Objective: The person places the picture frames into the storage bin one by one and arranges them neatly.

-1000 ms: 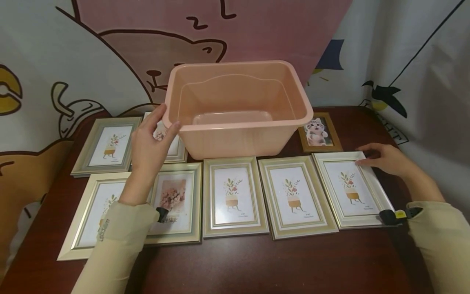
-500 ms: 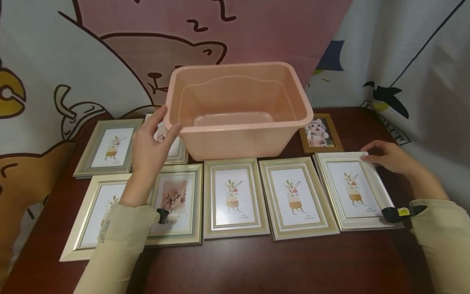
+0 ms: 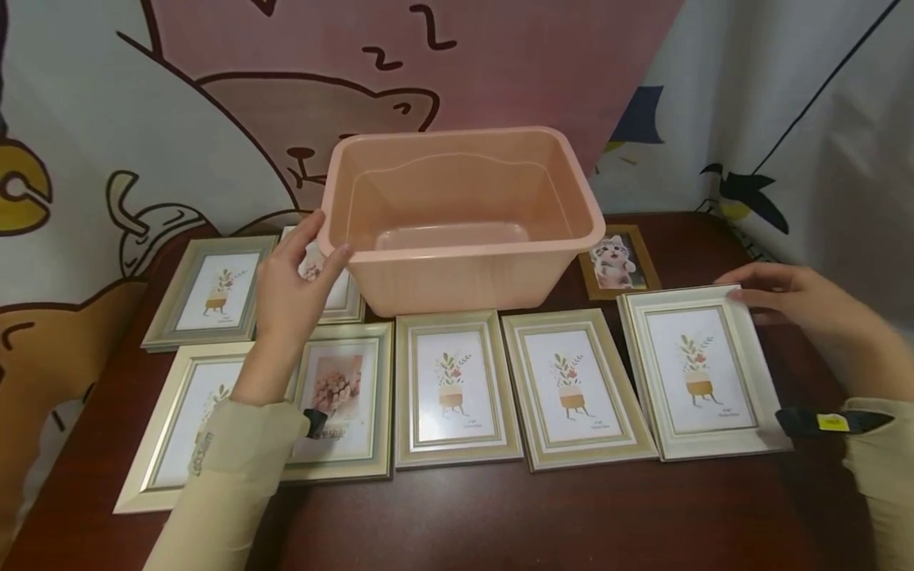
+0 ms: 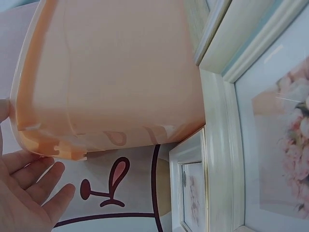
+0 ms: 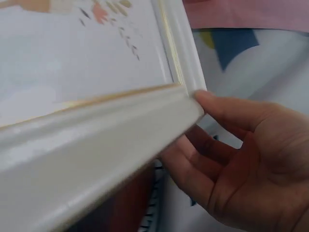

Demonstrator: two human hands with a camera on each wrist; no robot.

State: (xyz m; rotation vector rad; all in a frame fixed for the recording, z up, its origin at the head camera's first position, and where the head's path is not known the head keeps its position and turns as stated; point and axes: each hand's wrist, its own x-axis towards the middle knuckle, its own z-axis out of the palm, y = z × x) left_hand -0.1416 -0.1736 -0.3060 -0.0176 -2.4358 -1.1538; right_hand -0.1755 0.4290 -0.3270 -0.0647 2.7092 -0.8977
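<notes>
My right hand point(image 3: 800, 297) pinches the upper right corner of a white picture frame point(image 3: 703, 369). In the right wrist view its thumb is on the front and its fingers are behind the frame. This frame is tilted, its right side raised, over the table's right part. A pink plastic bin point(image 3: 457, 277) stands upright at the back middle, with nothing inside. My left hand point(image 3: 289, 293) holds the bin's left front corner. Seen from the left wrist, the fingers point(image 4: 41, 179) lie under the rim and the thumb is at the left image edge.
Several picture frames lie flat, including a gold-edged frame point(image 3: 580, 456), another frame point(image 3: 457, 456) and a floral-photo frame point(image 3: 382, 396). A brown frame with a cat picture point(image 3: 614, 262) lies right of the bin. A cartoon cloth point(image 3: 514, 71) hangs behind the dark red table point(image 3: 500, 523).
My right hand has lifted the right side of the white picture frame and shifted it slightly to the right. The left hand stays at the bin's corner.
</notes>
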